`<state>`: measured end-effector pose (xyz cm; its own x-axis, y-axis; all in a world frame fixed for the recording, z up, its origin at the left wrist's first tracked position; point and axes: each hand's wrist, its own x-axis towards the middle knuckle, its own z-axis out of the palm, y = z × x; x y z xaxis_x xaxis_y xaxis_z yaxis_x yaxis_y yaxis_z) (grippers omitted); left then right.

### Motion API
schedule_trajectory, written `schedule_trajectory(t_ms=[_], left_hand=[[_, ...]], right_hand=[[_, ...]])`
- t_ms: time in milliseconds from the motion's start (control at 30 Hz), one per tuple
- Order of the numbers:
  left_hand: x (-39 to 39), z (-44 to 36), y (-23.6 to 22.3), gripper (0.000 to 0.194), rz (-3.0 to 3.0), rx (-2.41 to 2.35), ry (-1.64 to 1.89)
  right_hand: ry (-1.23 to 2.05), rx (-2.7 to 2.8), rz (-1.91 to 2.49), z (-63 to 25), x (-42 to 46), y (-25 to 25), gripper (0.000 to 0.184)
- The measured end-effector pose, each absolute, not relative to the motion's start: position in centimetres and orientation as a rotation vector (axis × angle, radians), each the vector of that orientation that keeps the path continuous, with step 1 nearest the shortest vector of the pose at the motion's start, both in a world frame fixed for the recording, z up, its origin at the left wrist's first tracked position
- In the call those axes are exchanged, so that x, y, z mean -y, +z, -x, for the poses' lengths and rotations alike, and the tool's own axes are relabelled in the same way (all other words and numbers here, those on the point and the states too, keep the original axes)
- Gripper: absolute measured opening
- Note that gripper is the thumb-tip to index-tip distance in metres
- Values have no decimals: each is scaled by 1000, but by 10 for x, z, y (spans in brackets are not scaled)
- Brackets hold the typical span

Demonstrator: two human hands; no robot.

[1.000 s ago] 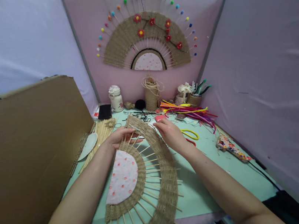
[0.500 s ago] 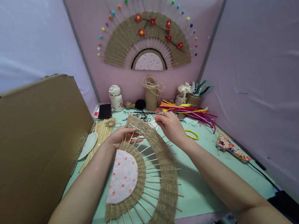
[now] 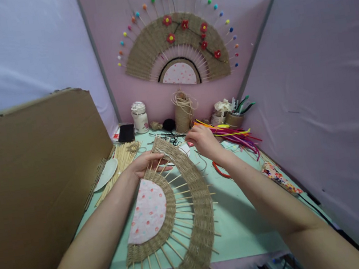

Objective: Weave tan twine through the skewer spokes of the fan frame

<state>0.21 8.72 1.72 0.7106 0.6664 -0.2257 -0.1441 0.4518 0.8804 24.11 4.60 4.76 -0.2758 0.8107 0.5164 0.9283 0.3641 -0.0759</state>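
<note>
A woven twine fan [image 3: 200, 194] on thin wooden sticks lies tilted in front of me, with a pink-spotted cloth half-circle [image 3: 147, 211] at its centre. My left hand [image 3: 150, 162] grips its upper end, fingers behind the sticks and thumb on the near side. Beyond the fan's outer edge, my right hand [image 3: 203, 140] is closed in a pinch, apart from the weave. It appears to hold a thin strand of twine, which is hard to make out. Beneath that hand lie red-handled scissors [image 3: 220, 171], partly hidden by the wrist.
A finished fan [image 3: 177, 31] hangs on the back wall. Along the back stand a white bottle [image 3: 139, 118], a twine spool [image 3: 182, 113] and colourful pipe cleaners [image 3: 233, 134]. Wooden sticks [image 3: 122, 161] lie left beside a cardboard sheet [image 3: 45, 186]. A patterned glue gun [image 3: 278, 177] rests right.
My right hand has moved away from the fan's outer edge, up and to the right, still pinched. My left hand and the fan have stayed nearly in place.
</note>
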Motion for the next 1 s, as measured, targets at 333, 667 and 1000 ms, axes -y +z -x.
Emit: schedule_trajectory(t_ms=[333,667,1000], left_hand=[[-85,-2,19,22,-966,-604,544],[-86,-1,18,24,-970,-599,546],[-85,-2,20,20,-963,-636,566]], right_hand=[[-428,2270,1542,-235,-42,61,20],[-452,2205,1537,-235,-40,62,18],[-500,2196,1514,-233,-30,71,21]])
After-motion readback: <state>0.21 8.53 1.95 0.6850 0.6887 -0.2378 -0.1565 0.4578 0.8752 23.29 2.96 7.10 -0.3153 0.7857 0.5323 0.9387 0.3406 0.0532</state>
